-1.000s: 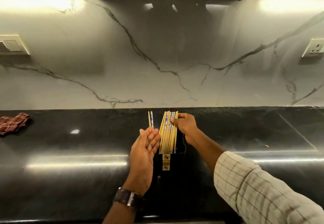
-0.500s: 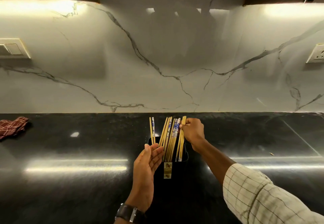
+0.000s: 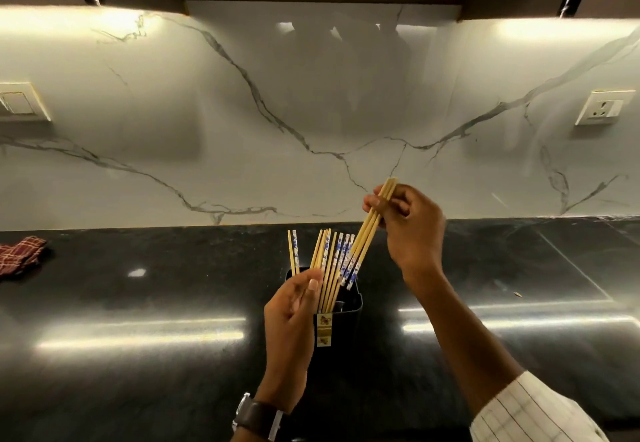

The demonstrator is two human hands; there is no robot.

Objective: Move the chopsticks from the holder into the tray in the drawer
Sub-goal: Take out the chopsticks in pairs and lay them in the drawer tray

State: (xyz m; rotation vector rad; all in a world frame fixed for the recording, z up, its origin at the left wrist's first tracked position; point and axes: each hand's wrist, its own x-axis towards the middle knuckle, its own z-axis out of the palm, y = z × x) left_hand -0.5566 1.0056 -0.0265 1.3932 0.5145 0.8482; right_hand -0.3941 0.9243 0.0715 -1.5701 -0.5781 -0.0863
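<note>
A glossy black table (image 3: 138,303) meets a white marble wall. The right hand (image 3: 412,223), fingers closed, grips several chopsticks (image 3: 367,237) slanting up-right, lower tips over the black holder (image 3: 353,303). The left hand (image 3: 291,317), fingers loosely curled, touches chopsticks standing near upright inside.

I see the holder (image 3: 349,299) standing on the counter (image 3: 138,303), in the middle, in front of the wall (image 3: 242,112). Chopsticks (image 3: 329,268) stand in it. My left hand (image 3: 291,310) is just left of it. My right hand (image 3: 408,223) is up to its right, holding a few chopsticks (image 3: 372,223). A cloth (image 3: 20,254) lies far left.
</note>
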